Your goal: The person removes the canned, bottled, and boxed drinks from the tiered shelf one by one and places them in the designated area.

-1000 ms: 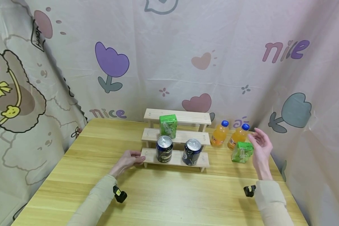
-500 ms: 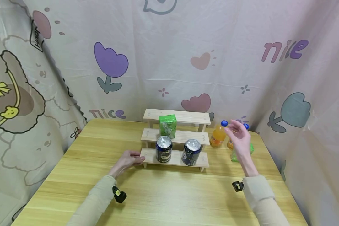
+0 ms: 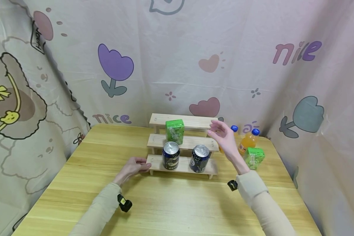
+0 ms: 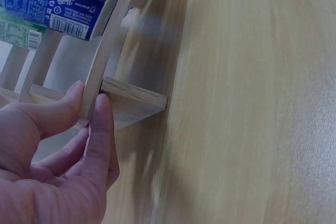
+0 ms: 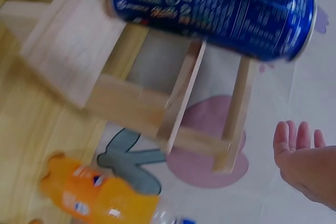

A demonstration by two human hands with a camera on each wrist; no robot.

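Note:
A three-tier wooden display stand (image 3: 184, 163) stands on the table. My left hand (image 3: 133, 167) holds the left end of its lowest tier; in the left wrist view, thumb and fingers (image 4: 100, 129) pinch the board's edge. Two dark blue drink cans, a left can (image 3: 171, 156) and a right can (image 3: 200, 160), stand upright on that tier. On the middle tier sits a green drink carton (image 3: 175, 132). My right hand (image 3: 225, 139) is raised by the stand's right end, holding nothing, its fingers loosely bent. It partly hides an orange juice bottle (image 3: 234, 128).
Right of the stand, another orange juice bottle (image 3: 249, 142) with a blue cap and a second green carton (image 3: 254, 158) stand on the wooden table (image 3: 177, 206). A patterned curtain (image 3: 165, 59) hangs close behind the stand.
My right hand has moved left, from beside the right-hand carton, past the bottles, to the stand's right end. The left hand keeps its hold; the drinks have not moved.

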